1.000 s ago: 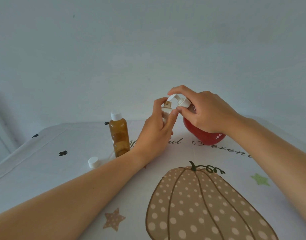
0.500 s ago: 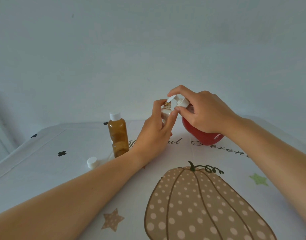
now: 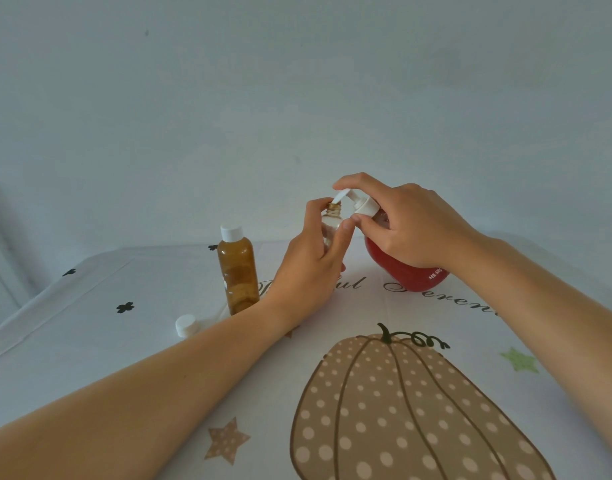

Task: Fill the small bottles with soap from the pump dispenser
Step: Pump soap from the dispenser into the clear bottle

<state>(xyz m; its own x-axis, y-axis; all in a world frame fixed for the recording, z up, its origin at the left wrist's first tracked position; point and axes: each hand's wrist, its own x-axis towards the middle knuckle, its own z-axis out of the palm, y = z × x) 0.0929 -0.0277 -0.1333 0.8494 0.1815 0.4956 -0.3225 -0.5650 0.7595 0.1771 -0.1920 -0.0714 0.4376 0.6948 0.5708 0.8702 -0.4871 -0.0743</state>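
My left hand [image 3: 308, 268] grips a small clear uncapped bottle [image 3: 332, 221] and holds it up with its mouth right under the white pump nozzle [image 3: 342, 196]. My right hand [image 3: 408, 230] wraps the neck and pump head of a round red soap dispenser [image 3: 415, 275]; its forefinger lies on top of the pump and its thumb is under the white collar. A second small bottle [image 3: 237, 271], amber-filled with a white cap, stands to the left on the table. Most of the clear bottle's body is hidden by my fingers.
A loose white cap [image 3: 186, 325] lies on the tablecloth [image 3: 89, 341] left of my forearm. The cloth has a pumpkin print [image 3: 401, 410], stars and lettering. A plain wall rises just behind the table's far edge.
Both hands, the clear bottle and the dispenser stay in nearly the same place. The pump head appears to stand slightly higher than before.
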